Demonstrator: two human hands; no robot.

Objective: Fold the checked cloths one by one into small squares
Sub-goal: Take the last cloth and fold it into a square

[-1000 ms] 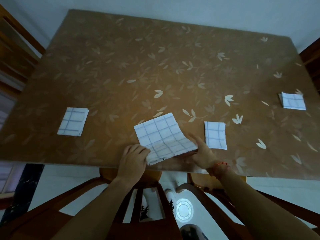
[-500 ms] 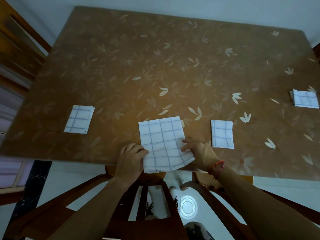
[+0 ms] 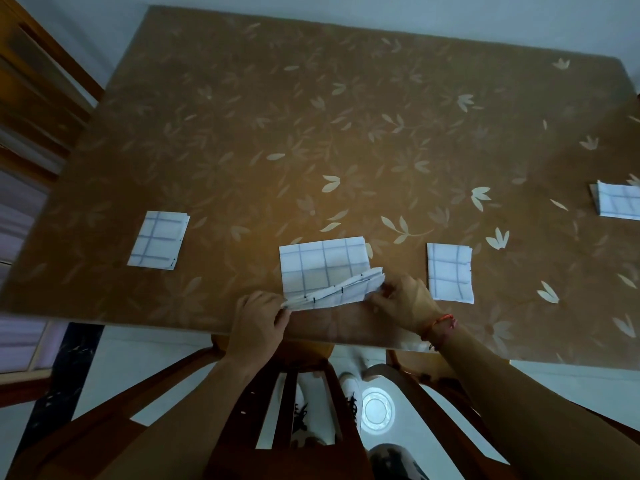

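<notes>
While half-folded (near edge lifted), checked cloth [image 3: 323,268]

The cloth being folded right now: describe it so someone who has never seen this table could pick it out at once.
On the brown leaf-patterned table, look at the near edge, in the middle. The cloth being folded lies there, with the left hand and right hand pinching its near edge and lifting it. The three folded cloths lie flat, smaller and untouched.
</notes>
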